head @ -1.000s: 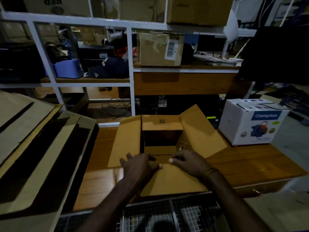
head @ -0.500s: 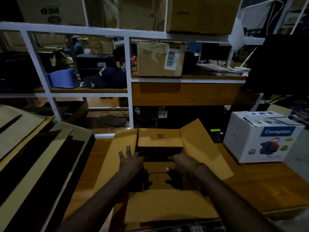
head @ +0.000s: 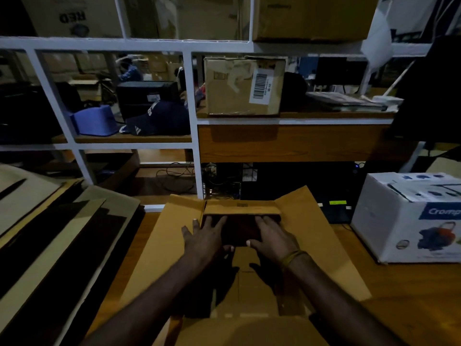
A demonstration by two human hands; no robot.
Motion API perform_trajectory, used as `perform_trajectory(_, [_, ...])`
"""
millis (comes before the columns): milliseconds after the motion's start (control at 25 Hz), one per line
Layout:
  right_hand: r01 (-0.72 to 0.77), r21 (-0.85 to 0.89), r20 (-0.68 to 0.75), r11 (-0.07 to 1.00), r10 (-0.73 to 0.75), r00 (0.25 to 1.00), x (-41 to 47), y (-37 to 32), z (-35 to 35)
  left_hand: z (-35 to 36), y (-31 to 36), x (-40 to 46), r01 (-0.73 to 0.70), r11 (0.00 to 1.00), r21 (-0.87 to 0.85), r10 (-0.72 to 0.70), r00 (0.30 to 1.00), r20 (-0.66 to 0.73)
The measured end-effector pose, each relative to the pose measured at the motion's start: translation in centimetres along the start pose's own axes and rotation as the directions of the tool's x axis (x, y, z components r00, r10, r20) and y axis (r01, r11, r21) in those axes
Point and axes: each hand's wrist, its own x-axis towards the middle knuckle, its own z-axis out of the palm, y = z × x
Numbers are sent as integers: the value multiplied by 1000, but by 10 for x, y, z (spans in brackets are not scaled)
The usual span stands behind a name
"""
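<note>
Fingers of both hands are straight and a little spread, and they hold nothing. The left hand [head: 203, 239] and the right hand [head: 273, 238] lie side by side, palms down, in the lower middle of the frame. Their fingertips go into the dark opening of the cardboard box [head: 311, 245], just under its far flap [head: 242, 207]. It is too dark there to tell if the fingertips touch the inside. The outer fingers of the left hand lie over the edge of the left flap. A yellow band [head: 293, 258] is around the right wrist.

The cardboard box stands open on the wooden table [head: 411, 295], at the bottom centre of the frame, with its side flaps spread out to the left and right. A white box [head: 404, 221] with blue print stands on the table at the right edge, apart from the open one. Flat cardboard sheets [head: 50, 245] are stacked at the lower left. Behind the table is a white shelf frame [head: 192, 96]. On it, in the upper middle, stands a brown box with a barcode label [head: 237, 88]; to the left of it lie a dark cap [head: 154, 121] and a blue container [head: 96, 121].
</note>
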Motion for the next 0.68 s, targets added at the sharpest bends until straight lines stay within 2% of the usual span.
perform_trajectory(200, [-21, 25, -61, 999, 23, 998, 31, 14, -9, -8, 8, 25, 16, 999, -37, -19, 994, -103])
perform_trajectory(440, [-55, -174, -95, 983, 38, 995, 76, 37, 0, -5, 9, 61, 74, 992, 98, -45, 961, -274])
perform_trajectory(520, [-66, -221, -110, 973, 42, 993, 89, 43, 0, -4, 9, 67, 102, 988, 115, -68, 962, -265])
perform_trajectory(680, [-70, -300, -110, 951, 38, 993, 107, 49, 1, -1, 6, 79, 180, 979, 93, -165, 975, -149])
